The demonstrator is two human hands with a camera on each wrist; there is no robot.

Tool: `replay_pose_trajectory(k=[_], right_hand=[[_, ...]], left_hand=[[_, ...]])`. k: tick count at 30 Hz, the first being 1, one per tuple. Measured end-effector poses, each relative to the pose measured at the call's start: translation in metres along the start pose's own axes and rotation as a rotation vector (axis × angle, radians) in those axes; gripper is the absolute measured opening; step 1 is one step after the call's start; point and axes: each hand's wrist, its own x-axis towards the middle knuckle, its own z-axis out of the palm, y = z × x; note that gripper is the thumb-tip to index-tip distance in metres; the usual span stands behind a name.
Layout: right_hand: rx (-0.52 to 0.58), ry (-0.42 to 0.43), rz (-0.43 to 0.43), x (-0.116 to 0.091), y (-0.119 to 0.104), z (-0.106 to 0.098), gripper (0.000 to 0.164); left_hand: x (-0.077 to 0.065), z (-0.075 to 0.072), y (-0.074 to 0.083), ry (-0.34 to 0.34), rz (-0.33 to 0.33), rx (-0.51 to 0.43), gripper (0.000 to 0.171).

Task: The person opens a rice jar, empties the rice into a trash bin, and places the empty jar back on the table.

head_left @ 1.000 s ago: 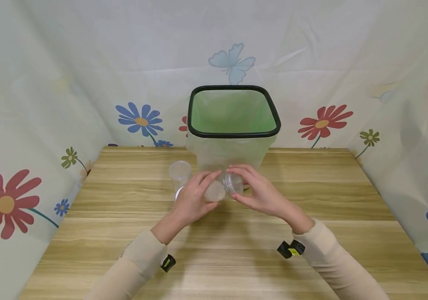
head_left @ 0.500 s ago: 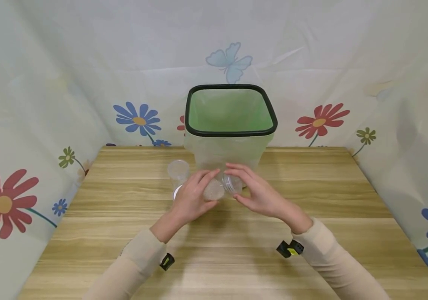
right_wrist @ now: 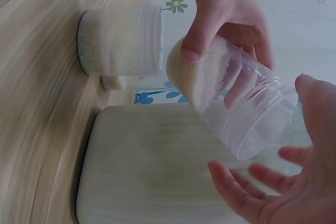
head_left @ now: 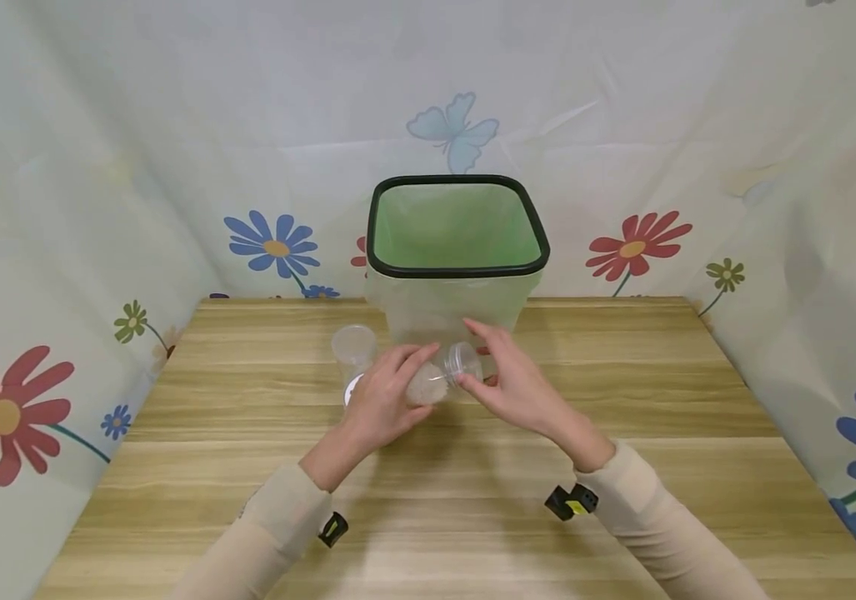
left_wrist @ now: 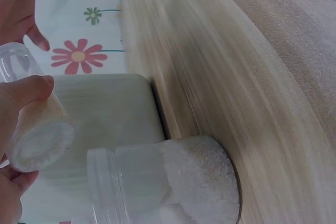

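Note:
My left hand (head_left: 382, 400) grips a clear plastic jar (right_wrist: 215, 77) partly filled with white, rice-like grains. Lying tilted, the jar has its threaded mouth toward my right hand (head_left: 513, 379) and its bottom toward the left palm. In the right wrist view the right fingers (right_wrist: 231, 190) are spread around the mouth, with the thumb tip right at the rim. A second clear jar (left_wrist: 199, 177), also holding white grains, stands upright on the table left of the left hand. Beside it a small white round object (right_wrist: 114, 82) sits on the table, mostly hidden by the left hand in the head view.
A pale green bin (head_left: 458, 308) with a black rim (head_left: 465, 272) stands at the back middle, just behind the hands. The wooden table (head_left: 458, 517) reaches back to a flower-printed curtain (head_left: 285, 100), which also hangs along both sides.
My right fingers have loosened and spread from around the jar's mouth, and the index finger has lifted. The left hand keeps its hold on the jar. The head view has shifted slightly.

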Motion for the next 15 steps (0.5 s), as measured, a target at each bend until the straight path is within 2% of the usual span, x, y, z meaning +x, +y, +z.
replay_pose_trajectory(k=[2, 5, 9, 15], right_hand=[[-0.01, -0.005, 0.056, 0.0, -0.0008, 0.0002, 0.067], [-0.033, -0.019, 0.069, 0.0002, -0.0006, 0.0004, 0.061], [-0.01, -0.041, 0.038, 0.0005, 0.0001, 0.0006, 0.054], [0.066, -0.057, -0.021, 0.0014, 0.0015, 0.001, 0.055]], left_hand=[[-0.0006, -0.0003, 0.0007, -0.005, -0.003, 0.006, 0.085], [-0.0006, -0.0005, 0.0016, -0.014, -0.007, 0.017, 0.085], [-0.0012, -0.0005, 0.0009, -0.009, 0.001, 0.03, 0.085], [-0.0032, -0.0004, -0.0016, -0.002, 0.003, 0.022, 0.084]])
